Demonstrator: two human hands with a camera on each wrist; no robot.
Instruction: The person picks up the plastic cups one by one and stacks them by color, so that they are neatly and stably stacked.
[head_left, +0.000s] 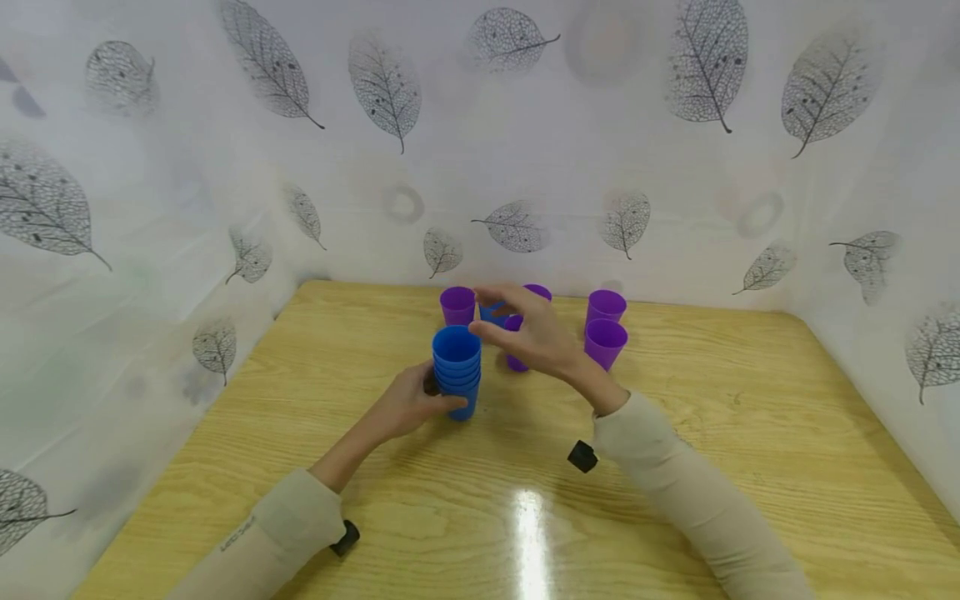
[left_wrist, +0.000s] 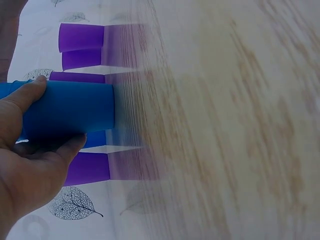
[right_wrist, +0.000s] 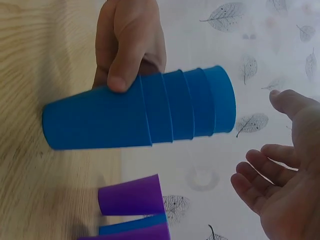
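Observation:
Several blue cups nested into one stack (head_left: 459,379) stand upright toward the middle of the table. My left hand (head_left: 408,404) grips the stack low on its side, thumb across the front and fingers around the back. The stepped rims of the nested cups show in the right wrist view, below the left hand's thumb (right_wrist: 122,75). My right hand (head_left: 536,329) hovers just right of the top rim, fingers loosely bent and apart from the stack, holding nothing. Behind it, a single blue cup (head_left: 491,314) is partly hidden by that hand.
One purple cup (head_left: 457,306) stands behind the stack. Another purple cup (head_left: 516,360) is partly covered by my right hand, with a further purple cup (head_left: 538,292) behind. Two more, a back purple cup (head_left: 606,305) and a front purple cup (head_left: 604,340), overlap at right. Leaf-patterned sheeting (head_left: 525,150) borders the table.

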